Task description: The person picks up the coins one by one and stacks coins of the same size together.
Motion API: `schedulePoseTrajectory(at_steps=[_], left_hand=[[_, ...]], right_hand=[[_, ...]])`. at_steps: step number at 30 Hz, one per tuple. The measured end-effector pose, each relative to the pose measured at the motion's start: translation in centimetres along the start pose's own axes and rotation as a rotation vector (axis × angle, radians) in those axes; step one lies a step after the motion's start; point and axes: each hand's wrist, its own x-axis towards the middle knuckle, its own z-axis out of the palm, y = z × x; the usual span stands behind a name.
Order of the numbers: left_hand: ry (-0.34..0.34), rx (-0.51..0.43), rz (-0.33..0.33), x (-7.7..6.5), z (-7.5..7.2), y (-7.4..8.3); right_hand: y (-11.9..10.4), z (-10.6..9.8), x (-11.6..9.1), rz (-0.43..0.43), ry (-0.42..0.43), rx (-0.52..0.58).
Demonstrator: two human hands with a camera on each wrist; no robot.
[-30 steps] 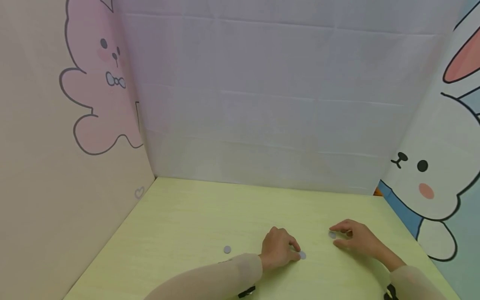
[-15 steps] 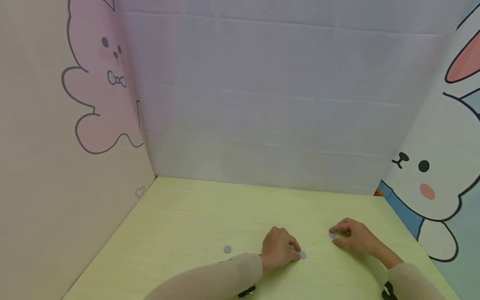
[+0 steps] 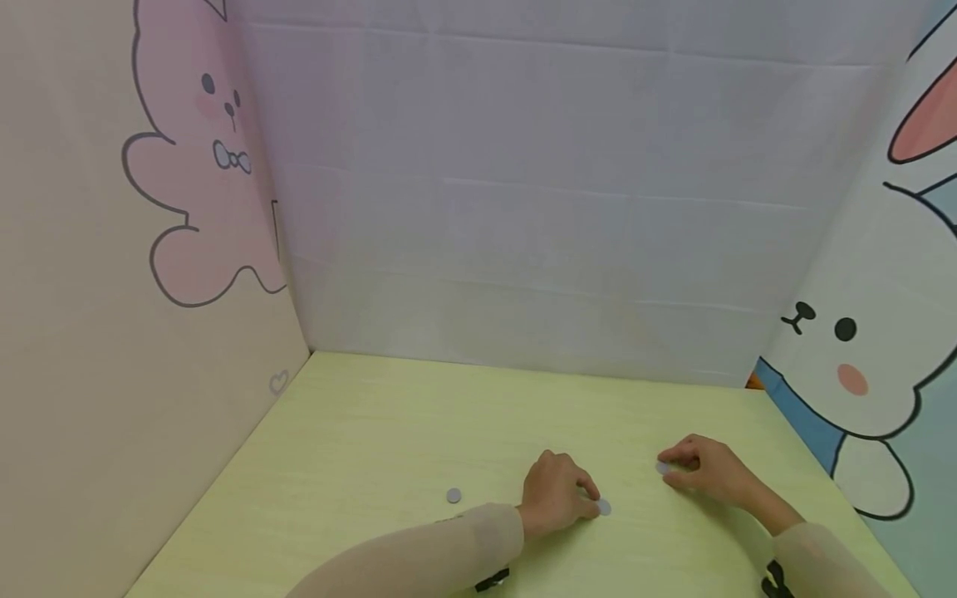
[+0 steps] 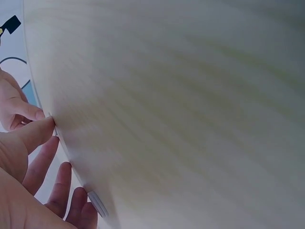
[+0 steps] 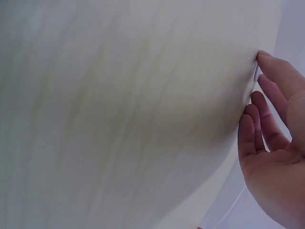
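Three small, flat, grey coin-like discs lie on the pale yellow table (image 3: pixel 389 415). My left hand (image 3: pixel 555 495) holds the middle disc (image 3: pixel 605 507) by its near-left edge, between thumb and a fingertip. Farther right, my right hand (image 3: pixel 710 473) pinches another disc (image 3: pixel 663 468), thumb on one side and a finger on the other. The third disc (image 3: pixel 453 496) lies apart, left of my left hand. In the left wrist view this grey disc (image 4: pixel 98 204) shows a layered edge near the curled fingers. Low angles leave the gripped discs barely visible in the wrist views.
A white cloth wall (image 3: pixel 523 208) closes off the back of the table. At left stands a wall with a pink bear print (image 3: pixel 209 208), at right one with a white rabbit print (image 3: pixel 860 332). Dark straps (image 3: pixel 492 580) show at the wrists.
My right thumb and finger have drawn slightly closer round the right disc. My left hand and the other discs stay where they were.
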Motion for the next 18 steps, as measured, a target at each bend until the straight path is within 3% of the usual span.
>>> schedulePoseTrajectory(at_steps=[18], left_hand=[[-0.019,-0.033,-0.009,0.0,-0.24,0.09]], right_hand=[[0.01,0.15,0.01,0.006,0.018,-0.028]])
